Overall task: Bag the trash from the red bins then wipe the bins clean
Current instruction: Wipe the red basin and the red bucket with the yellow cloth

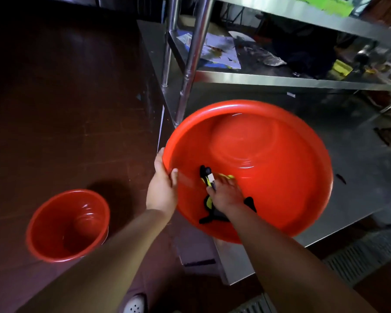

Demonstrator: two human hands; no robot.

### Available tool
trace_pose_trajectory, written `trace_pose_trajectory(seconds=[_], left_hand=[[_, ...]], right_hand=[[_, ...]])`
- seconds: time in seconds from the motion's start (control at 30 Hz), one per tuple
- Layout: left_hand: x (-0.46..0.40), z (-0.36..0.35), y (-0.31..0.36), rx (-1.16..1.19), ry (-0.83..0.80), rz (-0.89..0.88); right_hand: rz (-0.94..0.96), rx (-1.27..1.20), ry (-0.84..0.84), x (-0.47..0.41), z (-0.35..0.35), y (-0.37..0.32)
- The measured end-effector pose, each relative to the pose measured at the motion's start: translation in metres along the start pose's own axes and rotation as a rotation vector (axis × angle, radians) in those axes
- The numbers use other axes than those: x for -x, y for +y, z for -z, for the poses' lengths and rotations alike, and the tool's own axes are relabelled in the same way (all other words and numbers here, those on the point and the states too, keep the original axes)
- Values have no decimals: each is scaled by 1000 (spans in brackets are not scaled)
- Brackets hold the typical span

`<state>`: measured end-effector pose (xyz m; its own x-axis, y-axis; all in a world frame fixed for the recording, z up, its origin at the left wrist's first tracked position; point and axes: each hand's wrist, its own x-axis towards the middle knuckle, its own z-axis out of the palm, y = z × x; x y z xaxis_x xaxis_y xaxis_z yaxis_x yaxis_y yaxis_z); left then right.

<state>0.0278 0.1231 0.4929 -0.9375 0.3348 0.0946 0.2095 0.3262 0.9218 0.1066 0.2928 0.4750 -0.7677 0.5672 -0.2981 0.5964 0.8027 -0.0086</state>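
A wide red basin (pixel 280 168) lies tilted toward me on the steel table, its inside bare and glossy. My left hand (pixel 163 188) grips its left rim, thumb inside the wall. My right hand (pixel 226 195) presses a yellow and black cloth (pixel 209 201) against the basin's near inner wall. Whether the fingers curl round the cloth is hard to tell; they lie spread on it. A smaller red bucket (pixel 68 224) stands upright on the dark floor at the lower left, with nothing visible in it.
The steel table (pixel 357 177) carries a shelf frame with upright poles (pixel 190 64); papers and clutter lie on the lower shelf (pixel 219 50). A floor drain grate (pixel 357 258) runs at the lower right. My shoe (pixel 134 304) shows at the bottom.
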Motion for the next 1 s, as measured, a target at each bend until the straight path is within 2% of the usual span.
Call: trace_pose_trajectory(seconds=[0.27, 0.47, 0.67, 0.87, 1.0], left_hand=[[-10, -1, -30, 12, -19, -72], [-8, -15, -42, 43, -61, -168], [-3, -23, -39, 1, 14, -136], [0, -23, -37, -1, 44, 5], [8, -24, -43, 46, 48, 69]], right_hand=[[-139, 53, -31, -54, -13, 13], [-190, -42, -2, -84, -26, 25], [-83, -60, 41, -67, -37, 20], [206, 67, 131, 23, -68, -9], [268, 165, 112, 48, -79, -9]])
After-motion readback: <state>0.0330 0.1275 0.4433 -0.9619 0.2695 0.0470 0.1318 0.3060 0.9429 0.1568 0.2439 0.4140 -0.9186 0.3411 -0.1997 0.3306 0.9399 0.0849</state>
